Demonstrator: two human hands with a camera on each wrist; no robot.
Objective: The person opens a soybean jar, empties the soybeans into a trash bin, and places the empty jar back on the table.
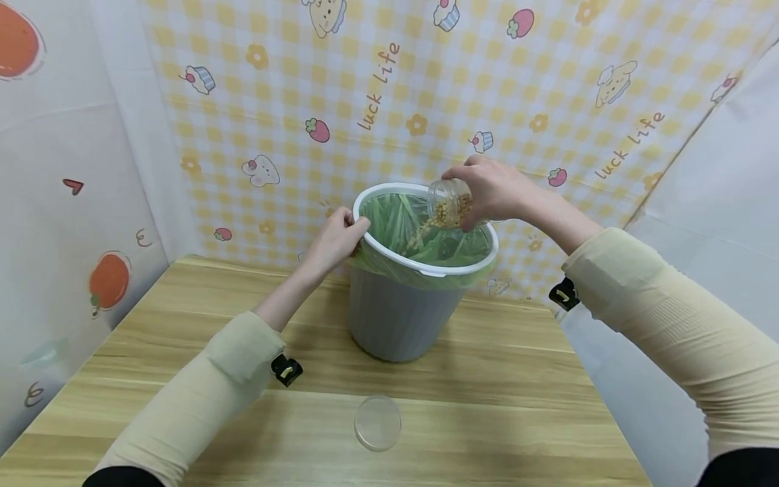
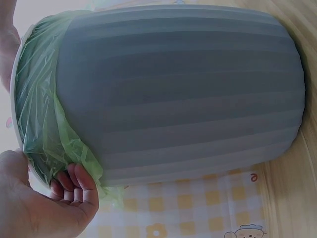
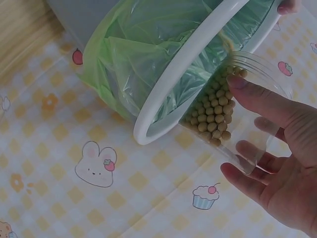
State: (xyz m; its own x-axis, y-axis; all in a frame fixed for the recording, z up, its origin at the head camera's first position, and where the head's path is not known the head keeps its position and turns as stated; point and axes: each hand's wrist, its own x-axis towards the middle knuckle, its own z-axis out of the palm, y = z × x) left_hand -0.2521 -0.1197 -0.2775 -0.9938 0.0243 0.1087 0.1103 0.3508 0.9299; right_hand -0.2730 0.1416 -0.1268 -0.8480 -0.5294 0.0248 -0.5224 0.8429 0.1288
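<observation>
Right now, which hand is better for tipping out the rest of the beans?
Probably the right hand: it holds the tilted jar with its mouth over the bin, and beans are pouring out. The left hand is busy gripping the rim.

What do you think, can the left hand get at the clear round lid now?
Probably yes, once the left hand lets go of the white rim; the clear round lid lies uncovered on the table.

1 clear jar (image 1: 435,194) tilts over a ribbed gray bin (image 1: 398,314), pouring tan beans (image 3: 213,110). The bin's green liner (image 3: 133,42) hangs below its white rim (image 3: 185,64).
</observation>
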